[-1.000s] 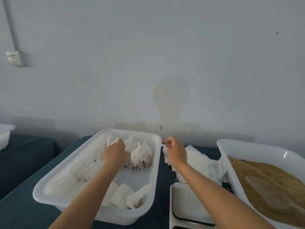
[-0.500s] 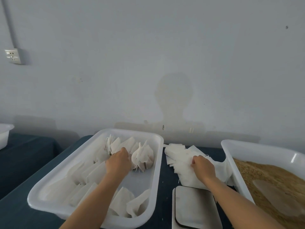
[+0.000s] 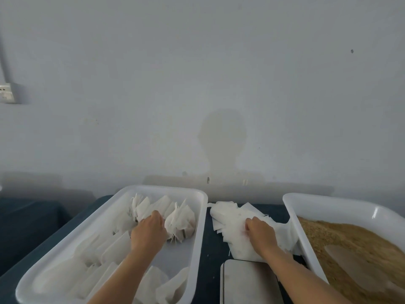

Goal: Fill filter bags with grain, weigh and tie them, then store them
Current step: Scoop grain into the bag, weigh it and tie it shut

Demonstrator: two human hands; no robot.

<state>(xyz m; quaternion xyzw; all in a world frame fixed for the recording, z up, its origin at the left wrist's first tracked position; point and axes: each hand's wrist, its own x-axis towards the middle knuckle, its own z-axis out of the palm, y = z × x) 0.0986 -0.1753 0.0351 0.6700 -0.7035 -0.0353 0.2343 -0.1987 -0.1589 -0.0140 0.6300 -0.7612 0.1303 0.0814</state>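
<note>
Right hand [image 3: 262, 234] rests with curled fingers on the loose stack of empty filter bags [image 3: 234, 224], which lies on the dark cloth between the two trays; whether it has pinched one I cannot tell. My left hand [image 3: 149, 232] reaches into the storage tray [image 3: 198, 238] among the tied bags [image 3: 180, 222], its fingers hidden, so its grip is unclear to me too. I judge one bag is being stored while the next is fetched; peeling a single sheet calls for a light pinch, then filling it at the grain tray [image 3: 293, 218] beside the scale [image 3: 247, 281].
</note>
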